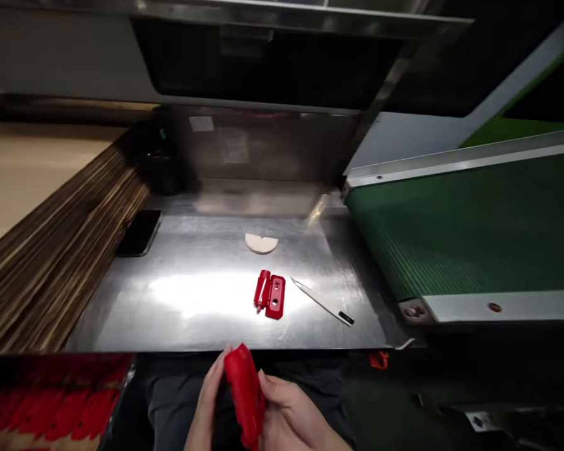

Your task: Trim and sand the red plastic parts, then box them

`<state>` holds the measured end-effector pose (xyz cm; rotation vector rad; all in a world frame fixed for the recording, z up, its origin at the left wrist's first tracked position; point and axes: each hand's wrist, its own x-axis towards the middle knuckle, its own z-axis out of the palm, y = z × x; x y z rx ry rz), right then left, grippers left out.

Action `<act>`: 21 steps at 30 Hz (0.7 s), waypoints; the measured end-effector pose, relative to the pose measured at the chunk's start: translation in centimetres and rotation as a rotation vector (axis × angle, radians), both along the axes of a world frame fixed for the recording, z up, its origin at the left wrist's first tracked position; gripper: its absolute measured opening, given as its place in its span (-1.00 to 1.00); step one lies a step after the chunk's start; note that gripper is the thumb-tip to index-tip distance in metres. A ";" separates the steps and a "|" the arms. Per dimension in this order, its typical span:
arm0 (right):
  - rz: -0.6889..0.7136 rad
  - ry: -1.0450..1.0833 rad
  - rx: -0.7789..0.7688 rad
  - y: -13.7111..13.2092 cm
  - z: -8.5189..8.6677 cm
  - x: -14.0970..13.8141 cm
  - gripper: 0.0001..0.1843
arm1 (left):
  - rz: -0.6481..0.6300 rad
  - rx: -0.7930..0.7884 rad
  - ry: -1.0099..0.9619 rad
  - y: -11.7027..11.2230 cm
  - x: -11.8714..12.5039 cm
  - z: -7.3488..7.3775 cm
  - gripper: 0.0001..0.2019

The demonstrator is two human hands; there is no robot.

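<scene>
A red plastic part (245,396) is held between my two hands in front of the metal table's near edge, slightly blurred. My left hand (208,401) grips its left side, the fingers mostly behind it. On its right side, my right hand (289,410) presses with the thumb, the other fingers curled beneath. Beyond them on the table (122,326) lie a small red two-piece plastic part (269,294) and a craft knife (322,302) with a pale handle, its blade pointing away to the left. Farther back rests a cream half-round piece (261,243).
A phone (141,233) lies beside a tall stack of cardboard sheets (66,238) on the left. To the right runs a green conveyor belt (474,225) with a metal frame. Rows of red parts (51,410) sit in a box at lower left.
</scene>
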<state>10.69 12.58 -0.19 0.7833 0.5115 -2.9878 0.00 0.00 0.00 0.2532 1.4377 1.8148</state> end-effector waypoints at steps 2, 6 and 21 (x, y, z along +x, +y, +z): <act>0.000 -0.018 -0.150 -0.8 0.1 -0.4 -0.27 | 0.002 0.023 0.212 0.1 0.2 -0.3 -0.03; -0.001 -0.048 -0.212 -1.3 -0.2 0.4 -0.35 | -0.269 0.101 0.504 0.2 -0.4 -0.1 0.21; 0.142 -0.569 1.702 10.7 5.1 4.3 -0.57 | -0.552 -0.059 0.365 -0.7 -0.9 0.4 0.05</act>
